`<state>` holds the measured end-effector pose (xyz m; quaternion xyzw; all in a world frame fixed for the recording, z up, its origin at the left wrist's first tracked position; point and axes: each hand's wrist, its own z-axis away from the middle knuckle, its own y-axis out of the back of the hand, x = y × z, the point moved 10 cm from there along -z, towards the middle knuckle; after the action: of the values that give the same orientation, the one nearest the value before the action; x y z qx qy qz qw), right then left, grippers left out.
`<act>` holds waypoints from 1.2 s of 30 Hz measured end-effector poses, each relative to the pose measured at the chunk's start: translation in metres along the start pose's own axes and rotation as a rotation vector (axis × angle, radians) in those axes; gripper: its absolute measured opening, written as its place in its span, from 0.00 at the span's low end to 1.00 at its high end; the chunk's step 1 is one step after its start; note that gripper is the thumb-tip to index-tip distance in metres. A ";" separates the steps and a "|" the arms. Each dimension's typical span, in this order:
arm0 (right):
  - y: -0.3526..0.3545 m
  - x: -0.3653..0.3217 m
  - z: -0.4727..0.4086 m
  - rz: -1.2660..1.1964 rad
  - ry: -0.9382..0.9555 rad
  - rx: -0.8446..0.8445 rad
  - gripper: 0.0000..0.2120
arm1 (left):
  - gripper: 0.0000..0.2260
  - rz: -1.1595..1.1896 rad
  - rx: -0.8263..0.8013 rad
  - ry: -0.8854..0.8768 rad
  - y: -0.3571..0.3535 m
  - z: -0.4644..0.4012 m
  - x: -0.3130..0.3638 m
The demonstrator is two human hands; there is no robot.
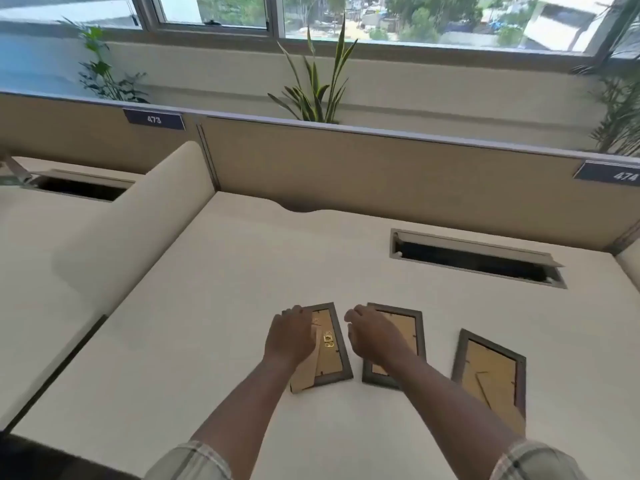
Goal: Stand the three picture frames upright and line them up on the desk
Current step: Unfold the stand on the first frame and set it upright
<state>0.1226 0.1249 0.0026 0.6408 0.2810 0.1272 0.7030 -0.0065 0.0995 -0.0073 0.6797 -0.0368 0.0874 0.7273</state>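
Lying face-down on desk: three rectangular grey frames, brown backs | left hand flat on left frame | right hand flat on middle frame | right frame untouched

Upper centre: snake plant behind tan partition. Leafy plants at upper left and far right. Window across top. Number tags "473", "474". Open cable slots, centre right and left.

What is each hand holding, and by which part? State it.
Nothing is lifted. The left hand rests on the left frame, the right hand on the middle frame; any grip cannot be told.
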 end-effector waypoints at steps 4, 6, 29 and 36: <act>-0.055 -0.007 0.000 -0.113 -0.156 -0.163 0.11 | 0.17 0.047 -0.122 0.078 -0.043 0.001 -0.023; -0.070 -0.004 -0.001 -0.139 -0.228 -0.190 0.11 | 0.21 0.049 -0.151 0.086 -0.056 -0.003 -0.025; -0.084 0.048 -0.002 -0.571 -0.608 -0.143 0.17 | 0.05 0.048 -0.275 -0.022 -0.053 -0.048 0.000; -0.083 0.040 -0.007 -0.992 -0.728 -0.267 0.14 | 0.09 0.284 -0.337 -0.150 -0.026 -0.042 -0.005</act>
<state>0.1364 0.1402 -0.0874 0.3432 0.2693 -0.4062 0.8029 -0.0092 0.1399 -0.0367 0.5411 -0.2000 0.1308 0.8063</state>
